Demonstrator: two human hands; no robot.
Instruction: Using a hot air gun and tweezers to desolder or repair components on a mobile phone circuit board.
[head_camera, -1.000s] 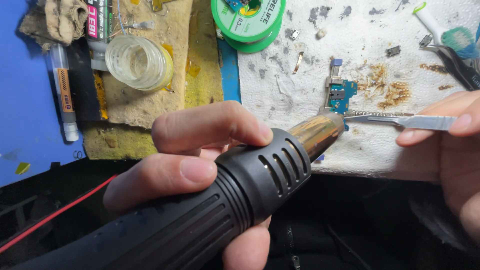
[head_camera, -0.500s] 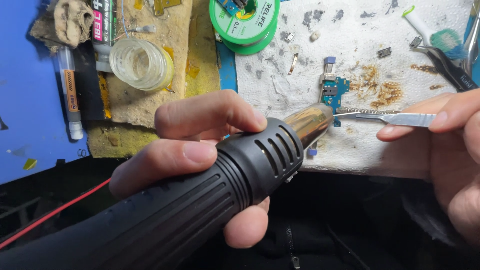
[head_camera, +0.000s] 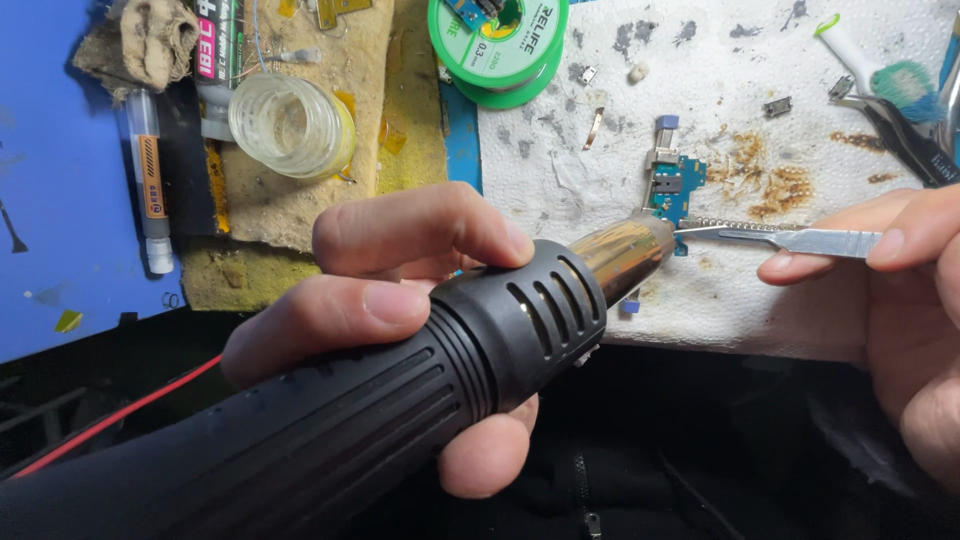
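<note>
Blue matting (head_camera: 60, 200) lines the bench's left edge, where a white pen-shaped tube with an orange label (head_camera: 150, 180) lies beside a clear round plastic jar (head_camera: 290, 125) on a stained tan cloth (head_camera: 400, 90). Nearer the camera, the left hand (head_camera: 400, 300) clenches the ribbed black barrel of a hot-air gun (head_camera: 400, 400), its shiny metal nozzle (head_camera: 625, 255) aimed at a small blue circuit board (head_camera: 675, 190) lying on scorched white paper towel (head_camera: 800, 300). A green solder spool (head_camera: 500, 45) sits behind. At right, the right hand (head_camera: 900, 300) pinches a flat silver scalpel-style blade tool (head_camera: 790, 238), tip touching the board's lower edge.
</note>
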